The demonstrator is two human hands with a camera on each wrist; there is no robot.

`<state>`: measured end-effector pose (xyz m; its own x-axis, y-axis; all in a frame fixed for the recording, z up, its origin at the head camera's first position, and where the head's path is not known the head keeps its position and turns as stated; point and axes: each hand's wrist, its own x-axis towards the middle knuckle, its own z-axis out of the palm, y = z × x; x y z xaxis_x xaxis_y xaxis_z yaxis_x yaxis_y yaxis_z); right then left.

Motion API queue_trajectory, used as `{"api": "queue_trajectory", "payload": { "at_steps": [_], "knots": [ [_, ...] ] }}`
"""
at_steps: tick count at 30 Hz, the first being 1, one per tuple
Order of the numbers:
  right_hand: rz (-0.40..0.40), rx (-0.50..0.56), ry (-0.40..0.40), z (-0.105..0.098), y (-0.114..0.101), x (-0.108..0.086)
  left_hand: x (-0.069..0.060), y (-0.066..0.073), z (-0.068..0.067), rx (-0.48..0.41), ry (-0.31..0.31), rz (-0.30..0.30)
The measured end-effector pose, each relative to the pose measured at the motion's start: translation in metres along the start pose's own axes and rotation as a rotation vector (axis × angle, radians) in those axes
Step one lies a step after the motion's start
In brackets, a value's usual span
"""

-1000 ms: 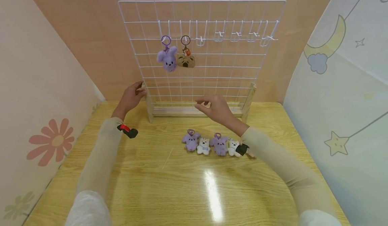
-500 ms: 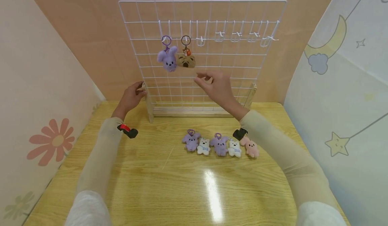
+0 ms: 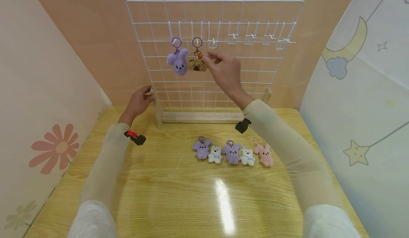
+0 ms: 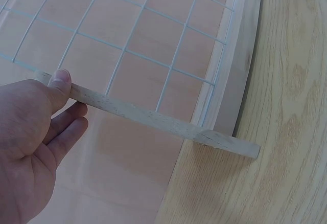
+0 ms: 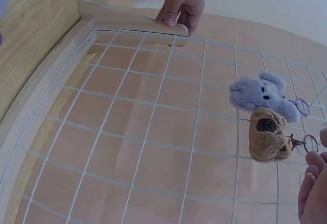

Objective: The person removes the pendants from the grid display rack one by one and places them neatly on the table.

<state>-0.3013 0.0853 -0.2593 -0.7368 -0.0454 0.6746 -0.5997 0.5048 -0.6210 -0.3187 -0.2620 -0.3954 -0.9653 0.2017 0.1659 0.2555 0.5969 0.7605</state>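
The table point(image 3: 143, 195) bears the rack point(image 3: 214, 0), a wire grid kept upright by wooden feet. The left hand point(image 3: 138, 101) pinches the top of the left post point(image 4: 138, 114) between thumb and fingers, probably to steady it. The right hand point(image 3: 227, 71) is raised just beside the hung bear point(image 3: 197, 65), thumb and fingers apart with nothing seen between them; whether it touches the bear I cannot tell. A purple bunny point(image 3: 178, 63) hangs next to it, each from its own ring. Five more plush charms point(image 3: 231, 154) lie in a row before the rack, seemingly for easy reach. Hooks point(image 3: 251, 36) to the right hang bare.
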Motion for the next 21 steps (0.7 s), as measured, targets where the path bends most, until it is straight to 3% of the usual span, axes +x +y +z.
{"api": "queue_trajectory", "payload": {
  "at_steps": [6,21],
  "knots": [
    [0.031,0.073,0.066,0.014,0.0,0.01,0.0,0.0,0.001,-0.009,0.004,0.001],
    [0.068,0.11,0.179,0.036,0.002,0.022,-0.001,0.002,0.001,0.002,0.006,-0.007]
  ]
}}
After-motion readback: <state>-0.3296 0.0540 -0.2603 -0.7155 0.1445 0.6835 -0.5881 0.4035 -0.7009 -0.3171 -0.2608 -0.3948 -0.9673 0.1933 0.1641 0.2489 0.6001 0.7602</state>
